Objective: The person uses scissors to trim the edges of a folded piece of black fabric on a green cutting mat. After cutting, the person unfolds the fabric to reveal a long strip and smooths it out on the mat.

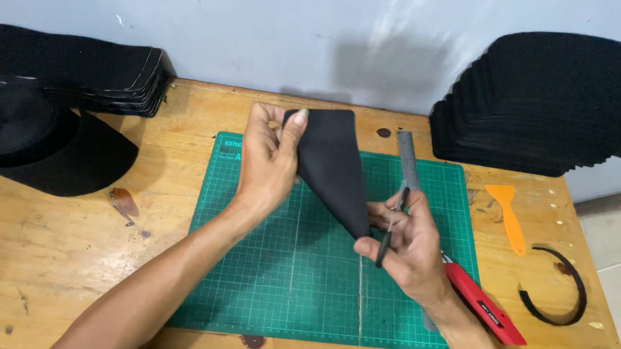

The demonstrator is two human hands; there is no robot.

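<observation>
A wooden worktable (pixel 56 254) stands against a pale grey wall, with a green gridded cutting mat (pixel 306 279) at the centre of the frame. A white printed label sits in the mat's upper left corner, partly covered by the left hand.

The left hand (pixel 269 162) is closed on the upper edge of a black fabric piece (pixel 332 168), thumb and fingers pinching it above the mat. The piece tapers to a point at lower right, where the right hand (pixel 408 245) grips it; this hand is also closed around small black-handled scissors (pixel 390 234). The two hands are apart, one at each end of the piece.

A steel ruler (pixel 409 158) lies on the mat behind the right hand. A red utility knife (pixel 483 304) with a small dark label lies at lower right. An orange scraper (pixel 508 211) and a black curved strip (pixel 564 290) lie at the right of the frame. Stacks of black cut pieces occupy the upper left (pixel 78 66) and upper right (pixel 551 101).
</observation>
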